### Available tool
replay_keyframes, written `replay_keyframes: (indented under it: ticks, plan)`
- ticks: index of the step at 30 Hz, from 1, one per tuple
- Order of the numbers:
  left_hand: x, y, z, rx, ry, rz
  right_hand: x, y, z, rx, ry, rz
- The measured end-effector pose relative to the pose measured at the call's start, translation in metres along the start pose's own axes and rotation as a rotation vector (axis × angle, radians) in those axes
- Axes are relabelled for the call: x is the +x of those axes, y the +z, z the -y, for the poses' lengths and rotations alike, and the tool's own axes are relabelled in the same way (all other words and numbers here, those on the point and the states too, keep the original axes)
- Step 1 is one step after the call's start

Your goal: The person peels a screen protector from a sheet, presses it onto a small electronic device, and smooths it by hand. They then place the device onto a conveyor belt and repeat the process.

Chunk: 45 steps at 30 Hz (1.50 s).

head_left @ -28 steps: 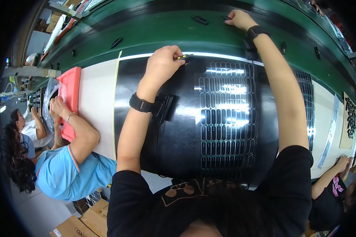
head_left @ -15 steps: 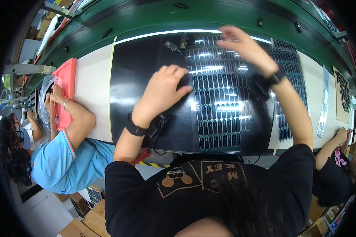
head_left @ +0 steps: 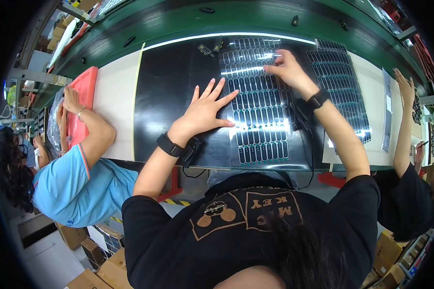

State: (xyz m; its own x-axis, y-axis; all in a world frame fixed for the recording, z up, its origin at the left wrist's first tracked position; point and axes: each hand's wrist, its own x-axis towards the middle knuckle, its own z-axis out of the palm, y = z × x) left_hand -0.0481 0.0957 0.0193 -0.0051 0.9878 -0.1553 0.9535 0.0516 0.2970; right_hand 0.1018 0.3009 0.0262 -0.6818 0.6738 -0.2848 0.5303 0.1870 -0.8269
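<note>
A clear sheet with rows of dark, green-edged oval pieces [head_left: 259,111] lies on a black mat [head_left: 178,67] in front of me. Its upper rows look paler under glare. My left hand [head_left: 205,110] is open, fingers spread wide, with the fingertips and thumb at the sheet's left edge. Over the sheet's upper right part is my right hand [head_left: 293,72], thumb and fingers bent but apart; nothing can be made out between them. Two small black devices with yellowish faces, one upright [head_left: 218,45] and one tilted [head_left: 206,50], sit just beyond the sheet's far left corner.
Another sheet of dark ovals [head_left: 340,82] lies to the right. Beyond the mat runs a green belt [head_left: 169,30] carrying several small black devices [head_left: 295,20]. At left, a person in blue [head_left: 82,185] works at a red tray [head_left: 89,86]; another person's arm [head_left: 404,125] reaches in at right.
My right hand has come down and nearer over the sheet. My left hand's fingers have spread out. The person on the right has raised an arm. Some devices on the belt have shifted left.
</note>
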Motion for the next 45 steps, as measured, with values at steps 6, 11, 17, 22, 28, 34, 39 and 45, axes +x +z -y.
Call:
replay_keyframes:
  ticks: [6,11,17,22,28,34,39,45]
  plan:
    - [-0.003,0.004,0.0,0.005,0.006,-0.024,-0.004,-0.015,-0.015,0.56,0.056,0.016]
    - [0.0,0.003,0.0,0.011,0.025,-0.003,0.001,-0.012,-0.014,0.626,0.123,0.319]
    - [0.018,-0.001,0.005,-0.965,-0.159,-0.431,-0.01,-0.007,0.014,0.335,-0.216,0.254]
    - [0.01,-0.095,-0.02,-1.165,0.091,-0.576,-0.052,-0.042,0.078,0.085,-0.788,0.153]
    - [-0.007,-0.11,-0.051,-0.328,0.636,-0.975,-0.105,-0.068,0.092,-0.173,-1.097,0.097]
    - [0.028,0.016,-0.032,-0.624,0.264,-0.405,-0.076,-0.008,-0.051,-0.042,-0.41,0.215]
    - [0.043,0.03,-0.026,-0.773,-0.178,-0.079,-0.068,-0.003,-0.054,-0.186,-0.195,0.184]
    - [0.042,0.027,-0.029,-0.817,-0.245,-0.062,-0.068,0.004,-0.034,-0.444,-0.142,0.079]
